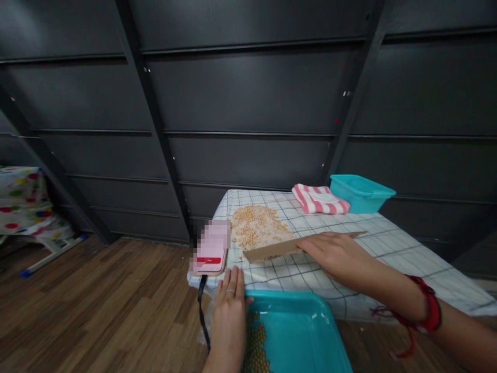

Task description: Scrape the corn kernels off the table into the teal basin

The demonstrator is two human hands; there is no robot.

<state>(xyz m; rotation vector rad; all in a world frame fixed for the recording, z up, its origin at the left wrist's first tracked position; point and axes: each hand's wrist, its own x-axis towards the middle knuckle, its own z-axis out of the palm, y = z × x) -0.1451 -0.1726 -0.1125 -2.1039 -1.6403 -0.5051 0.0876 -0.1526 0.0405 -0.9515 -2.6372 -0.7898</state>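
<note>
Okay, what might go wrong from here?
The phone sits at the table's near edge, a black cord hanging below; a snag might drag it off. The right hand's cardboard strip is by the grain pile and could scatter it. The left hand, at the tray's rim, might tip it.

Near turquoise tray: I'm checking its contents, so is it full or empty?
Partly filled: small round grains lie at left in the tray; its visible middle is bare.

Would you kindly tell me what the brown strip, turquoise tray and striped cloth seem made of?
The brown strip is probably matte cardboard, judging by its flat, dull face. The turquoise tray looks like smooth plastic, with glossy highlights and rounded corners. The striped cloth seems soft, matte fabric, perhaps towelling, from its thick folds.
</note>
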